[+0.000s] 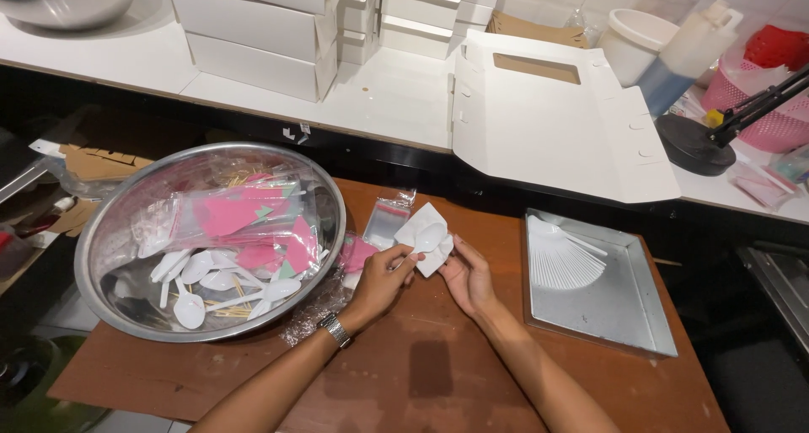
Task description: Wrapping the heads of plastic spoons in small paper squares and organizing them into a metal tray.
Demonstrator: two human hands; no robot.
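You're in a small food-packing workroom: white cardboard boxes [253,29] stacked on the white counter [388,96], a steel bowl [211,243] full of plastic spoons and sachets, a metal tray [602,281] of forks on your brown table [438,366].

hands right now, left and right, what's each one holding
Left hand: closed on the handle of a white plastic spoon.
Right hand: fingers pinching the folded white napkin that lies around the spoon.
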